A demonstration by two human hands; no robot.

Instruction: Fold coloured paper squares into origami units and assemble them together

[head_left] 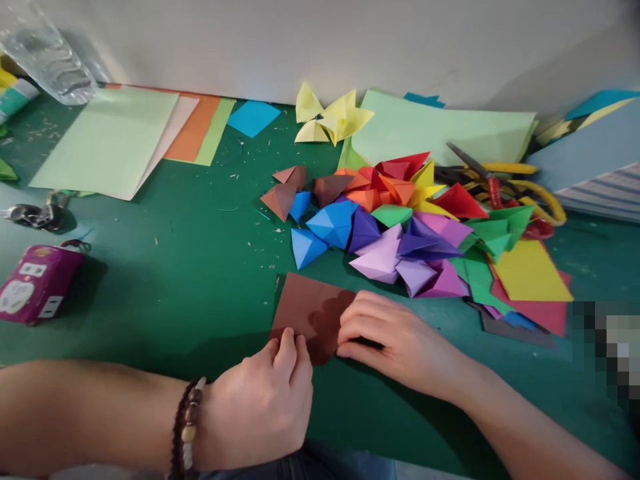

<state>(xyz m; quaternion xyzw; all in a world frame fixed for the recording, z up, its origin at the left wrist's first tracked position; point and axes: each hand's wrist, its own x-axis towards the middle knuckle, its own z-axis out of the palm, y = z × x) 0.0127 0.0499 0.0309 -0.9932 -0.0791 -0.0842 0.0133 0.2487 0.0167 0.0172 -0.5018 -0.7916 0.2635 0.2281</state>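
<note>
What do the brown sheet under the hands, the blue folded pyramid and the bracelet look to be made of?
The brown sheet looks like thin, matte origami paper, with a flat face and clean, sharp edges. The blue folded pyramid seems to be the same paper, with crisp creases. The bracelet on the left wrist looks like polished wood or stone beads; the view can't settle which.
</note>
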